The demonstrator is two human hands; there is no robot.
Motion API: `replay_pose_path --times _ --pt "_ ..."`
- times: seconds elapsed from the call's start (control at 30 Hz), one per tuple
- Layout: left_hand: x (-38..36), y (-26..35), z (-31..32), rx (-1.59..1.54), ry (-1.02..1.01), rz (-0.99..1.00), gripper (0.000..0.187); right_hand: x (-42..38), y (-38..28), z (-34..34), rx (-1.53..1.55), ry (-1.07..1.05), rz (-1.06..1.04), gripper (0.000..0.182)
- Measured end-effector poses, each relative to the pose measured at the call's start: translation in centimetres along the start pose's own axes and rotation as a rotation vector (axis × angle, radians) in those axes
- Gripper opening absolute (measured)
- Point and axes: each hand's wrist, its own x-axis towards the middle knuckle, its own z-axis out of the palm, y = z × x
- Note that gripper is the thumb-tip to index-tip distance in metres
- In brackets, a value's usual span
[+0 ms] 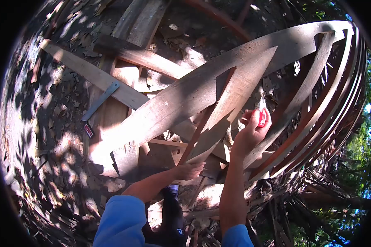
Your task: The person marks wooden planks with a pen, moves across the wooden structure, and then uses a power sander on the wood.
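Note:
My right hand [253, 127] is closed round a small rounded red object [262, 117] with pale markings, possibly a tape measure; the fingers cover part of it. It is raised just right of a pointed wooden board [239, 88]. At that board's lower end is my left hand [189, 171], its fingers curled at the wood's edge. The pointed board lies slantwise across a long curved plank [173, 101], its tip towards the upper right.
A metal strip with a red-labelled end [88, 131] rests on a narrow board [92, 78] at left. Curved wooden strips [338, 86] stand at right. Beams [140, 24] lie behind. Dry leaves cover the ground, and a dark trouser leg [173, 214] shows below.

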Motion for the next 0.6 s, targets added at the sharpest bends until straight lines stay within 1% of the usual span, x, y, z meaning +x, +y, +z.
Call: replay_pose_path --times 0.03,0.1,0.13,0.17,0.23,0.3,0.4,0.47,0.57,0.6 --pt "0.1 -0.2 0.0 0.014 0.003 -0.001 0.030 -0.6 -1.3 0.0 -0.051 -0.052 0.061 0.032" --pt "0.2 -0.2 -0.2 0.020 0.022 -0.014 0.027 -1.8 -1.7 0.4 -0.317 -0.209 -0.072 0.029" --pt "0.3 -0.2 -0.4 0.017 0.038 -0.024 0.026 -1.6 -1.3 0.7 -0.452 -0.276 -0.322 0.028" --pt "0.3 -0.2 -0.6 0.003 0.064 -0.044 0.026 -1.5 -1.5 0.9 -0.544 -0.352 -0.415 0.031" --pt "0.3 -0.4 -0.5 0.014 0.080 -0.062 0.025 -1.8 -3.4 2.1 -0.670 -0.411 -0.436 0.029" --pt "0.3 -0.1 -0.3 0.050 0.059 -0.058 0.024 -1.3 -3.7 2.8 -0.737 -0.439 -0.518 0.028" --pt "-0.1 -0.1 0.3 0.100 0.165 -0.056 0.024 -0.7 -4.2 3.8 -0.852 -0.494 -0.608 0.026" --pt "-0.1 0.2 0.8 0.085 0.138 -0.054 0.024 -0.6 -4.4 4.5 -0.986 -0.526 -0.645 0.027" --pt "-0.1 0.4 1.5 0.150 0.149 -0.049 0.025 -0.2 -4.4 5.5 -1.090 -0.532 -0.670 0.028" --pt "-0.1 0.3 1.6 0.186 0.158 -0.047 0.025 -0.1 -4.1 5.8 -1.102 -0.504 -0.728 0.028"
